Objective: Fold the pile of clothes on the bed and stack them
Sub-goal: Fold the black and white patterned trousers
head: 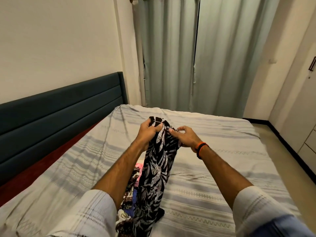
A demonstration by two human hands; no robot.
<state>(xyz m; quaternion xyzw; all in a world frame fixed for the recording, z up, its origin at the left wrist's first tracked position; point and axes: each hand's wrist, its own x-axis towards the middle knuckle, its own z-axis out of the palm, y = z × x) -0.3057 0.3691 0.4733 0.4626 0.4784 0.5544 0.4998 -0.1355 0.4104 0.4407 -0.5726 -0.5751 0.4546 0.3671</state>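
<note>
A black garment w/ white leaf print (pixel 158 168) is being held up over the bed (pixel 213 177), its top edge being gripped by the left hand (pixel 148 132), fingers curled tight round the bunched cloth. Just to the right of that hand, the same edge is being pinched by the right hand (pixel 183 138) betw. thumb and fingertips, other fingers loosely bent. The rest of the fabric is hanging down below both hands, and a pile of other clothes (pixel 131 190) is lying beneath the left forearm, partly hidden.
</note>
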